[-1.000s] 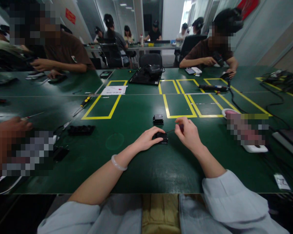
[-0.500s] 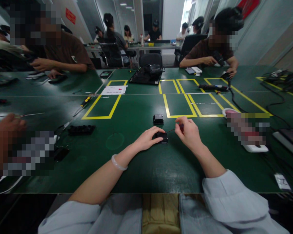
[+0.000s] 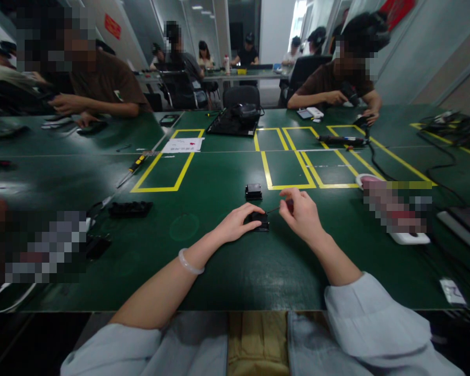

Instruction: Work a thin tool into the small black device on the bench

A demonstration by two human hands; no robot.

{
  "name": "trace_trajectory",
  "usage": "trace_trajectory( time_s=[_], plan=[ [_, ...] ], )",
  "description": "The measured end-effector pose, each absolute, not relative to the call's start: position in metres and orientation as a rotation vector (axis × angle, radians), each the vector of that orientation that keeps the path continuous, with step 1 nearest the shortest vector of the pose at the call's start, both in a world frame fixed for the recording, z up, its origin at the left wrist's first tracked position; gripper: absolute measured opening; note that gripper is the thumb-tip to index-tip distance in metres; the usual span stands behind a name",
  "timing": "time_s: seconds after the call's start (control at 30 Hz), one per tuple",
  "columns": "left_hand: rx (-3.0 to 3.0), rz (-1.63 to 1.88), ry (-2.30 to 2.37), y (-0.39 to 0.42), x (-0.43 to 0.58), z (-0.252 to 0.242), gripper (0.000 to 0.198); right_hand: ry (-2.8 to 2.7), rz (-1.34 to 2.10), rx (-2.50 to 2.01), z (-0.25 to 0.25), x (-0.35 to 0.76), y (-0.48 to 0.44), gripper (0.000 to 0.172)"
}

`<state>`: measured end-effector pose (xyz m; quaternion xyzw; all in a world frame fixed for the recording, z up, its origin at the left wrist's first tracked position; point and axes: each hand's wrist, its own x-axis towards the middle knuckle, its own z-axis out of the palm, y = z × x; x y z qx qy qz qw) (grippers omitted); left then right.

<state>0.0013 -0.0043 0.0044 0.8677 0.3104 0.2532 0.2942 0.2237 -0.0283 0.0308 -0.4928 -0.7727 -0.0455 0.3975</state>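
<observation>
My left hand [image 3: 233, 223] is closed on a small black block-like part [image 3: 262, 225], keeping it down on the green table. Between the fingers of my right hand [image 3: 304, 215] is a small screwdriver [image 3: 273, 210]. Its thin shaft points left and meets the right side of the held part; the handle is mostly hidden by my fingers. Just beyond my left hand sits a second small black part [image 3: 253, 191] of similar look.
To the left lie a black strip-shaped part [image 3: 130, 209] and a yellow-black screwdriver [image 3: 137, 164]. A white-edged device [image 3: 410, 238] lies at right. Yellow tape frames [image 3: 292, 186] mark the far table. Co-workers sit opposite; one holds a dark tool [image 3: 351, 94].
A neighbour's hand at the left edge has drawn back leftward, mostly out of view. My two hands and the black part have stayed almost in place.
</observation>
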Motion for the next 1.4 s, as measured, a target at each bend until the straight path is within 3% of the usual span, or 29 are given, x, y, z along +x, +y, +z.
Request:
trace_trajectory(
  time_s=[1.4],
  plan=[
    [2.314,0.676,0.828,-0.0039,0.0009,0.0036,0.029,-1.969,-0.140,-1.217,0.0299,0.2254,-0.0285,0.012]
  ],
)
